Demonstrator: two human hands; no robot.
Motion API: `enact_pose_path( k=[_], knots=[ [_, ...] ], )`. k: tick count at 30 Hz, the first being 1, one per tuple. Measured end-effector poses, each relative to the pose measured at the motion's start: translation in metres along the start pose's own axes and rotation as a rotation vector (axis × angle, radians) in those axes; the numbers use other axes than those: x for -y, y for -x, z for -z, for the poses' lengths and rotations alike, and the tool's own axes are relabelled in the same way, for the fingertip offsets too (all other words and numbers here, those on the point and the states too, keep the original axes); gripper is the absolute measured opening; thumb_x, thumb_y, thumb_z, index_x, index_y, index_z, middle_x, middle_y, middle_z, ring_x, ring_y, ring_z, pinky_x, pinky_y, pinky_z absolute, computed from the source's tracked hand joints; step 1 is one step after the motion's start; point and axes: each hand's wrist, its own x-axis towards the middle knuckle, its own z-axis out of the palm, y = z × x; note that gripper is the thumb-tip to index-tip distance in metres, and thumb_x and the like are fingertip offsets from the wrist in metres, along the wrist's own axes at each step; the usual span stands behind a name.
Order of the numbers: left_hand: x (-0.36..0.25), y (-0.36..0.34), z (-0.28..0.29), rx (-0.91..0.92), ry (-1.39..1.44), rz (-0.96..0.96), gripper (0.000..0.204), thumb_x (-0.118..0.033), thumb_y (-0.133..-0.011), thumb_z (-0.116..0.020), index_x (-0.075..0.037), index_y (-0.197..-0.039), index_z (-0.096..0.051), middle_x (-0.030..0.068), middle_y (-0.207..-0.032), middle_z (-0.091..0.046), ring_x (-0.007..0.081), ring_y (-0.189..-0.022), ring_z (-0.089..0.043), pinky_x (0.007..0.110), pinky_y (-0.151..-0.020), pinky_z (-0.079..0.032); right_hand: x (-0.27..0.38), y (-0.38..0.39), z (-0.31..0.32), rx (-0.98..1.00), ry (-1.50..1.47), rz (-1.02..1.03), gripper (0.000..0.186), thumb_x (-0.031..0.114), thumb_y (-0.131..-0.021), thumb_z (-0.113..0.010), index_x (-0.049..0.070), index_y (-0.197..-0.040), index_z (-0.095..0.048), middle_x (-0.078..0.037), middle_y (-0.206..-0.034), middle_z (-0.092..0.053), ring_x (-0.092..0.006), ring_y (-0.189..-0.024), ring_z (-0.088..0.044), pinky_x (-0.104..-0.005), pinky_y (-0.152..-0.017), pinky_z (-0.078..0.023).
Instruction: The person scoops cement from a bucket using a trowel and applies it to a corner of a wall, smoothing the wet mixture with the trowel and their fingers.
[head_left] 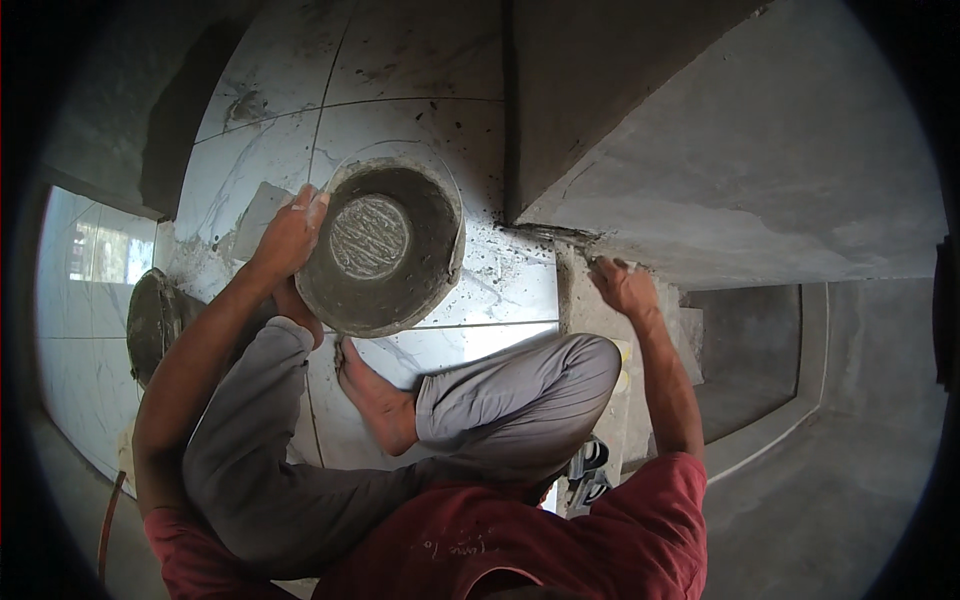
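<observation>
A grey mortar-coated bucket [435, 275] stands tilted toward me on the tiled floor, with a little wet grey residue at its bottom. My left hand [297, 228] is closed on its left rim. Behind that hand lies a flat grey board [260, 215], partly covered by my fingers. Over at the right, my right hand [625, 287] is curled around a thin trowel-like tool [588, 254], mostly hidden by the fingers. Its tip is close to the foot of the grey plastered wall [720, 190], beside a dark smear of mortar [545, 232].
A second dark bucket [150, 325] sits at the left. My bare foot [378, 405] rests on the white tiles [480, 345], near the first bucket. Sandals [590, 470] lie by my right knee. Beyond my right arm is a recess [745, 350] with a raised edge. Mortar specks dot the floor.
</observation>
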Motion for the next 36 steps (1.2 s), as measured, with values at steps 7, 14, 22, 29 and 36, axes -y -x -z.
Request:
enact_pose_path(
  k=[7, 14, 22, 29, 36],
  knots=[
    [-0.005, 0.001, 0.003, 0.006, 0.064, 0.101, 0.054, -0.038, -0.098, -0.035, 0.011, -0.117, -0.044, 0.0369, -0.104, -0.055, 0.0493, -0.100, -0.053, 0.047, -0.087, -0.042, -0.008, 0.009, 0.067, 0.028, 0.037, 0.032, 0.032, 0.039, -0.086, -0.058, 0.013, -0.104, -0.063, -0.016, -0.090, -0.067, -0.0362, -0.081, -0.065, -0.0441, -0.070, -0.052],
    [-0.011, -0.006, 0.013, 0.134, 0.084, 0.165, 0.060, -0.041, -0.098, -0.031, 0.010, -0.129, -0.038, 0.0368, -0.110, -0.054, 0.0468, -0.108, -0.052, 0.044, -0.091, -0.041, 0.050, 0.061, 0.026, 0.008, -0.354, 0.016, 0.026, 0.028, -0.089, -0.054, 0.005, -0.102, -0.052, -0.022, -0.089, -0.064, -0.0422, -0.077, -0.062, -0.0479, -0.069, -0.051],
    [0.015, -0.007, 0.002, 0.087, -0.008, -0.015, 0.052, -0.041, -0.099, -0.030, 0.006, -0.115, -0.045, 0.0327, -0.095, -0.056, 0.0479, -0.091, -0.054, 0.046, -0.080, -0.043, 0.156, 0.073, -0.008, 0.330, -1.138, -0.413, 0.041, 0.029, -0.090, -0.051, -0.006, -0.105, -0.036, -0.036, -0.087, -0.058, -0.0478, -0.087, -0.060, -0.0497, -0.078, -0.045],
    [0.027, -0.009, -0.007, 0.015, 0.057, 0.019, 0.050, -0.043, -0.100, -0.028, 0.002, -0.111, -0.047, 0.0276, -0.090, -0.057, 0.0418, -0.086, -0.056, 0.041, -0.080, -0.042, 0.224, 0.065, -0.042, 0.007, -1.229, -0.517, 0.047, 0.020, -0.086, -0.054, -0.007, -0.120, -0.036, -0.035, -0.100, -0.056, -0.0490, -0.098, -0.054, -0.0467, -0.086, -0.043],
    [0.005, -0.004, 0.001, 0.057, 0.065, 0.055, 0.050, -0.043, -0.100, -0.028, 0.002, -0.111, -0.048, 0.0261, -0.091, -0.058, 0.0361, -0.087, -0.057, 0.041, -0.082, -0.042, 0.236, 0.054, -0.062, -0.167, -1.235, -0.619, 0.057, 0.020, -0.086, -0.054, -0.009, -0.130, -0.031, -0.035, -0.113, -0.051, -0.0471, -0.107, -0.051, -0.0447, -0.093, -0.041]
  ],
)
